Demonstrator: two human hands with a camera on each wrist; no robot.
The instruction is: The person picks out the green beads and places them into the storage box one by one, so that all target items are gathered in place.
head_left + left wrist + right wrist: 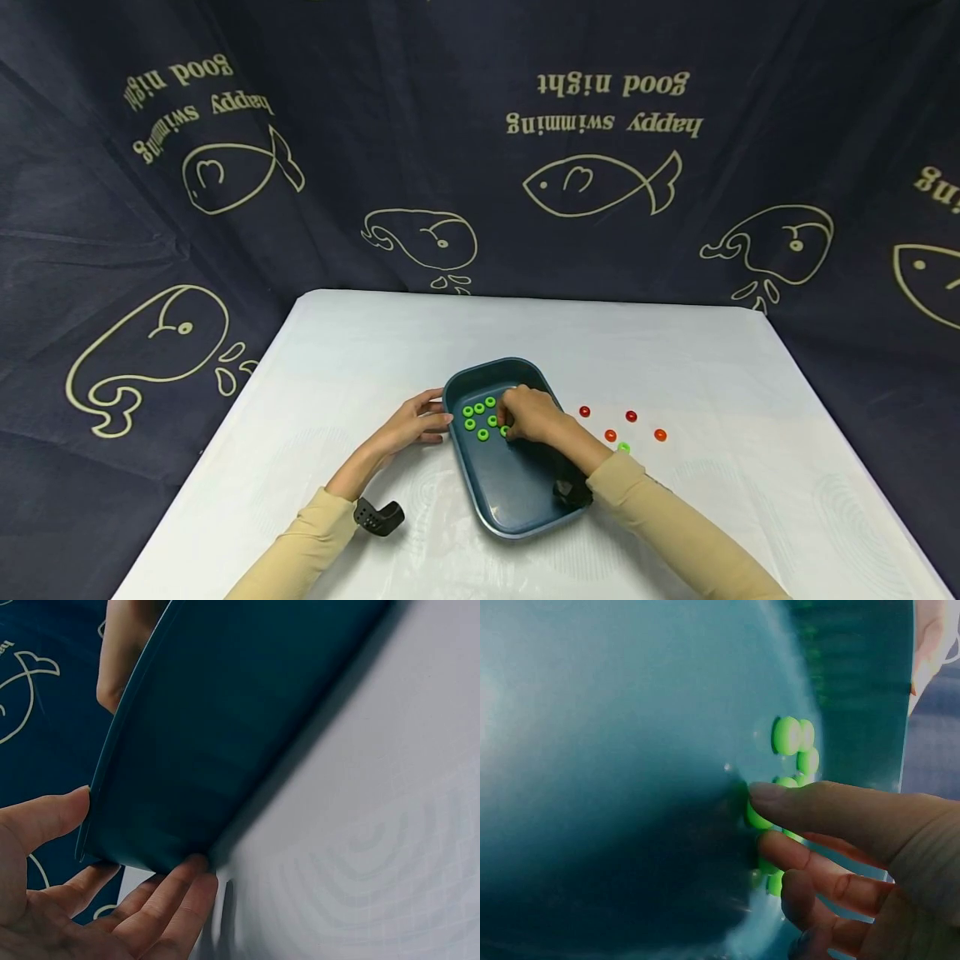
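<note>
A dark teal tray [513,487] lies on the white table with several small green rings [479,408] toward its far end. My left hand [411,423] rests against the tray's outer left side; in the left wrist view the thumb [56,815] touches the rim and fairly straight fingers [169,907] touch the outer wall. Inside the tray, my right hand [528,414] pinches a green ring [760,817] between thumb and index finger, low over the floor among the other rings. The remaining right fingers curl loosely below.
Right of the tray lie two red rings [632,416], two orange-red rings [611,435] and a green ring [624,447] beside the right forearm. A dark curtain [480,150] with fish and whale drawings hangs behind the table [360,333]. A black wrist device [378,517] is at the left sleeve.
</note>
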